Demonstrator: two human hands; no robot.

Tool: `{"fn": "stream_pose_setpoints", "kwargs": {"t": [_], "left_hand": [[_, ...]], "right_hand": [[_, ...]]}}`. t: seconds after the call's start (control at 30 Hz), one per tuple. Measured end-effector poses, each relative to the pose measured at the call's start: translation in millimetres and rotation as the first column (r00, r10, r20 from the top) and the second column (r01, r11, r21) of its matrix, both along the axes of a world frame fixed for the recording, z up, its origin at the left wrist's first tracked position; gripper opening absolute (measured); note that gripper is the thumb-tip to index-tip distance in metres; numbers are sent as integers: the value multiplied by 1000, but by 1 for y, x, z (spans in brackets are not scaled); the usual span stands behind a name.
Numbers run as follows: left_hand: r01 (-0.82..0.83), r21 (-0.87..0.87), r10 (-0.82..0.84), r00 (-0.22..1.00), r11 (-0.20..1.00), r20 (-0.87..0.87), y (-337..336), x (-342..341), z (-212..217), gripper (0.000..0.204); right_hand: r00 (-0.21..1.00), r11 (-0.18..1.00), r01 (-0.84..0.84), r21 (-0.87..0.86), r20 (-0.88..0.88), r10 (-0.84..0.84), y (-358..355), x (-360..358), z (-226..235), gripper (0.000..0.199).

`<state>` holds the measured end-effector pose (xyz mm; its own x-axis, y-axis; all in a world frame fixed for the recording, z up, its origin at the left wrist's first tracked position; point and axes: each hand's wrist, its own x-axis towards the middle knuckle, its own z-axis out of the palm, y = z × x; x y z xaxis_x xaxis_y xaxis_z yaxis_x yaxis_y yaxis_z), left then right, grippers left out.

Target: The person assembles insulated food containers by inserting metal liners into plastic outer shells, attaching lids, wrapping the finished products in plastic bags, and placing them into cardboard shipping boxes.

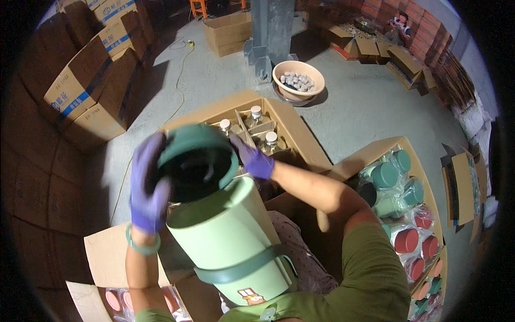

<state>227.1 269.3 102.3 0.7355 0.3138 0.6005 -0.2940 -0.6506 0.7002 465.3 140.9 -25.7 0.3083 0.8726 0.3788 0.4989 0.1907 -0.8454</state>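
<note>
At the lower centre of the frame, you have a large pale-green cylindrical container (225,233) with a dark-green band (236,269) tilted, its long axis running from lower right to upper left and its open mouth facing upper left. Your purple-gloved left hand (147,185) grips the left edge of a blurred dark-green round lid (196,161), black underside showing, just above that mouth. Your purple-gloved right hand (255,160) meets the lid's right edge, its closure unclear.
</note>
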Motion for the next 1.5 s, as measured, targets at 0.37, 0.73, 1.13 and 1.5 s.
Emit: {"fn": "stream_pose_setpoints", "kwargs": {"t": [0.37, 0.73, 1.13, 1.5], "left_hand": [[-228, 222, 314, 786, 948, -532, 141, 25, -303, 48], [-131, 281, 187, 965, 951, -183, 42, 59, -206, 66], [356, -927, -513, 821, 119, 249, -11, 113, -61, 75], [408, -824, -576, 808, 393, 125, -28, 13, -49, 54]], "right_hand": [[795, 461, 597, -657, 563, -228, -12, 141, -144, 88], [691, 728, 651, -214, 565, -452, -32, 103, -26, 86], [800, 981, -71, 183, 598, -54, -68, 26, 225, 94], [918, 970, -239, 50, 338, 209, -61, 29, 184, 90]]}}
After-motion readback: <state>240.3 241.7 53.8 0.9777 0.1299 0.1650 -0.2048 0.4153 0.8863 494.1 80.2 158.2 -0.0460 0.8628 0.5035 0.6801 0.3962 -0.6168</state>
